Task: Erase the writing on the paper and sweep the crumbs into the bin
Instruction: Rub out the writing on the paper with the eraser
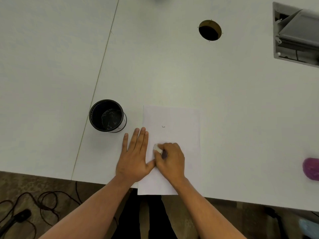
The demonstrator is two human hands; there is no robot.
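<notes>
White sheet of paper [179, 135] lies flat at near edge of pale table [189, 75], bottom edge overhanging. One small dark pencil mark [163, 126] on its upper half. Left hand [133, 156] flat, fingers spread, pressing paper's left margin; holds nothing. Right hand [170, 159] curled around small white eraser [158, 148], tip against paper. Black mesh cylindrical bin [107, 115] upright just left of sheet. Purple fuzzy object [311, 168] at right edge, partly cut off.
</notes>
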